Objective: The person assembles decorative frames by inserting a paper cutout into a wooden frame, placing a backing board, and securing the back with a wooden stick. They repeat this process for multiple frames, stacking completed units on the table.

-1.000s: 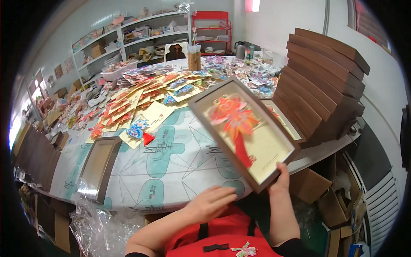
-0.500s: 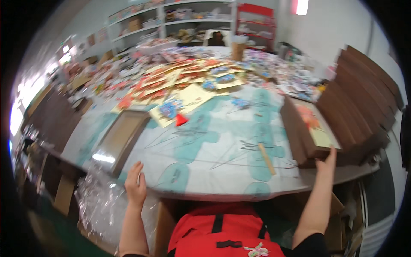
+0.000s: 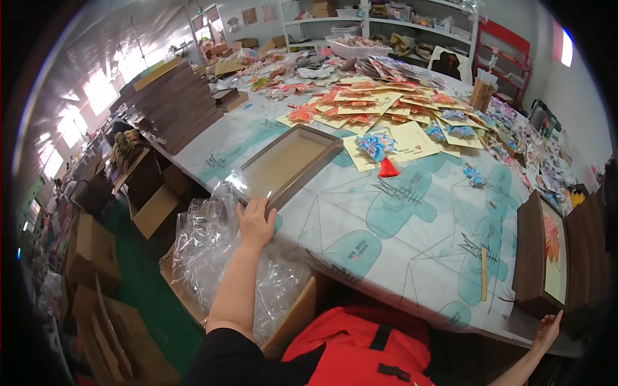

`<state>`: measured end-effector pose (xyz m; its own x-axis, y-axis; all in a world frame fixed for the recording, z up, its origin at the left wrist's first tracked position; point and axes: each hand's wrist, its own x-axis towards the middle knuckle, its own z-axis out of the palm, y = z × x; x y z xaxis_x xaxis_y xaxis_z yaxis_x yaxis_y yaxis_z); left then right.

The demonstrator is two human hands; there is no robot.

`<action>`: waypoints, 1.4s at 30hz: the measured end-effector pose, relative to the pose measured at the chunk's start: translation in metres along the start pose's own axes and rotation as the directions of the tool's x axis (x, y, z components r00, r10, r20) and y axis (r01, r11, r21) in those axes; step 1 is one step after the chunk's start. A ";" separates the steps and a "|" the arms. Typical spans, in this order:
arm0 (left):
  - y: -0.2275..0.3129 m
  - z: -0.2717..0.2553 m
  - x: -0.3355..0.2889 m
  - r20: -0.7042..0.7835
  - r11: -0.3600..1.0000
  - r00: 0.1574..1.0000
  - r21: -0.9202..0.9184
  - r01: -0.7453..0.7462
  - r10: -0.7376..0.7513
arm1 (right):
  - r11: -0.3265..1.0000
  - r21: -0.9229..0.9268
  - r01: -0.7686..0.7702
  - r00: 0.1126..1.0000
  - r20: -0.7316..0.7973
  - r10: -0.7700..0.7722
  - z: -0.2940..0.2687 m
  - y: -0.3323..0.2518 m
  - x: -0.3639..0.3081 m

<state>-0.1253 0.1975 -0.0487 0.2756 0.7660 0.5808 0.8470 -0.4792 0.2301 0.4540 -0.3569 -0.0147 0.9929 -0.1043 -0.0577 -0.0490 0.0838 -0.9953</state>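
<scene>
The empty brown frame lies flat on the counter, just beyond my left grip; only its plain tan backing shows within the rim. My left fingers are stretched out and a little apart at its near end; how firmly they touch it I cannot tell.

My right grip is well apart, low near the right edge of view, its fingers partly bent at the lower corner of a filled frame. I cannot tell whether they are closed on that corner. Inside this frame sits an orange-red ornament on a cream backing, seen at a steep slant. Other dark frames stand close behind it, cut off by the black rim of the lens.

Just below and left of my left grip, a cardboard box brims with crumpled clear film; my forearm crosses in front, and the film hides the bottom. Farther left stands a stack of dark frames.

Beyond the empty frame, to the right of my left grip, lies a cream card beside a blue ornament with a red tassel, before an overlapping heap of ornamented cards. Farther off, a pale tub holds small pieces I cannot make out.
</scene>
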 end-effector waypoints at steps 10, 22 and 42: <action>-0.003 -0.007 -0.051 -0.313 0.831 0.806 -0.431 0.351 -0.502 | 0.952 -0.119 0.282 0.945 0.209 -0.253 0.050 0.020 -0.109; -0.018 0.007 -0.028 0.647 -0.569 0.449 -0.760 0.315 -0.616 | 0.963 -0.120 0.243 0.807 0.575 -0.132 0.074 0.051 -0.164; 0.172 -0.017 -0.055 -0.254 0.669 0.943 -0.664 -0.333 0.217 | 0.603 -0.419 0.678 0.709 0.589 -0.388 0.130 0.048 -0.150</action>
<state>-0.0028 0.0655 -0.0276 0.3285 0.5092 0.7955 0.1732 -0.8604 0.4793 0.3173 -0.2083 -0.0440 0.7871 0.4768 0.3915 0.5984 -0.4357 -0.6724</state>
